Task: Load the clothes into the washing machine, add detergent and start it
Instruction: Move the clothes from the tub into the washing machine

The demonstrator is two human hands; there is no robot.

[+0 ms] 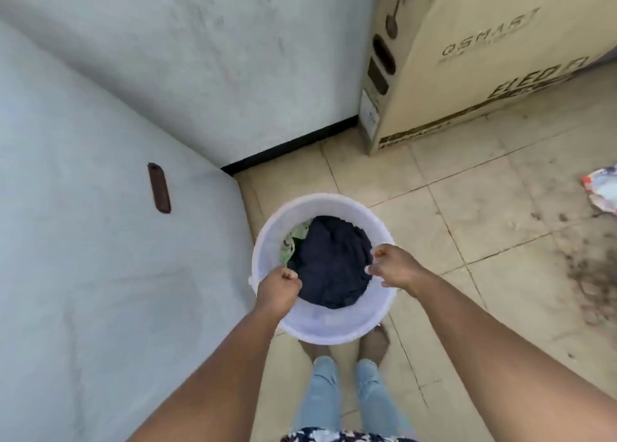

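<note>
I am looking down at my two hands working inside a white plastic bucket [334, 328] that is standing on the tiled floor [467, 207], right in front of my feet [374, 341]. My left hand [278, 289] is sitting at the near-left rim of the bucket, its fingers [289, 275] curling into a tight fist on the edge of the dark navy clothes [334, 261]. My right hand [395, 266] is sitting at the right rim, its fingers [375, 268] curling inward and pinching the same dark fabric at its right edge. The navy clothes are lying bunched between my two sets of fingers, filling most of the bucket's middle. Just beyond the fingers of my left hand, a light green patterned garment [290, 243] is peeking out from under the navy cloth, against the far-left wall of the bucket.

Well beyond my fingers, a tall cardboard box [467, 57] with dark printed lettering is standing on the floor against the pale wall [200, 57]. Far to the right of my right-hand fingers, a crumpled white, red and blue packet [602, 189] is lying on the tiles at the frame's edge; I cannot tell what it holds. Left of my left hand, a pale panel is carrying a small dark brown handle [159, 187]. Dark grime is staining the tiles on the right.
</note>
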